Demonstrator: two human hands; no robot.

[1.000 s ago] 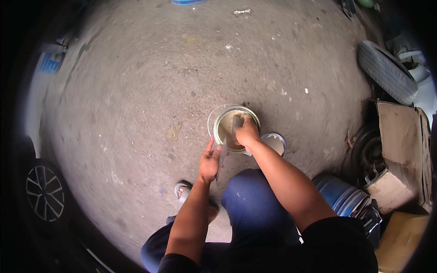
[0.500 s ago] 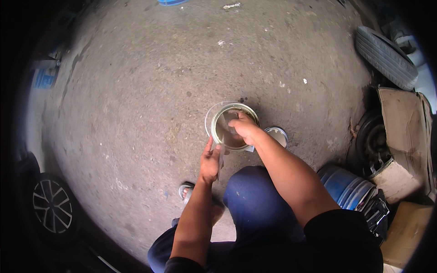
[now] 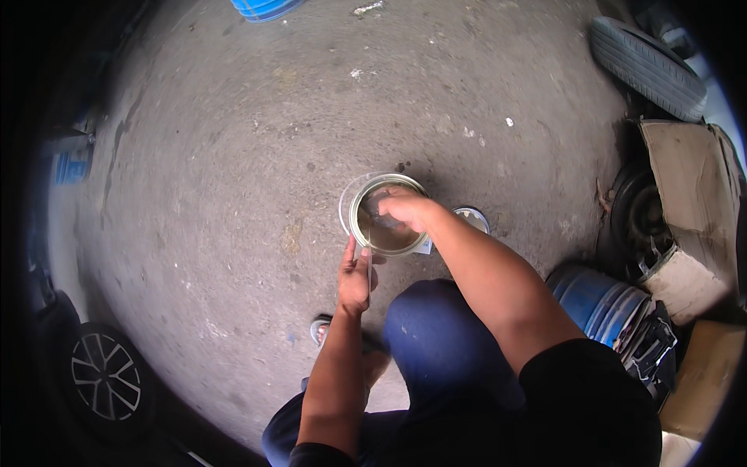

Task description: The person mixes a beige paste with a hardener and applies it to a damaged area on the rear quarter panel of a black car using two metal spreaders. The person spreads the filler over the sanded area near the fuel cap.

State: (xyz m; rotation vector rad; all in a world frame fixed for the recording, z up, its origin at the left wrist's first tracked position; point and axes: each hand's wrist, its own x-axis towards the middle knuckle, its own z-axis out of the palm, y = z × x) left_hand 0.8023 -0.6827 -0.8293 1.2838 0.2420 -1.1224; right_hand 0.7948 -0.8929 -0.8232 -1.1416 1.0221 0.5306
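Observation:
An open round tin (image 3: 424, 189) with a pale metal rim stands on the floor in front of me, with brownish-grey material inside. My right hand (image 3: 405, 210) reaches down into it, fingers curled together; whatever they grip is hidden or blurred. Behind the tin's left side shows a clear round plastic lid or rim (image 3: 343, 206). At the near left of the tin, my left hand (image 3: 355, 284) pinches a thin flat plate (image 3: 370, 272), seen nearly edge-on, close to the rim. Partly behind my right forearm lies a round metal lid (image 3: 476, 219).
At right are a tyre (image 3: 646, 70), a wheel (image 3: 640, 210), torn cardboard boxes (image 3: 685, 171) and a blue drum (image 3: 595, 300). A car wheel (image 3: 106, 376) stands at lower left. A blue container (image 3: 266, 8) sits at the far edge. My knee (image 3: 428, 327) is close below the tin.
My right hand has shifted within the tin, its fingers lower towards the material. The left hand's thin plate now appears more edge-on. The whole view has shifted slightly.

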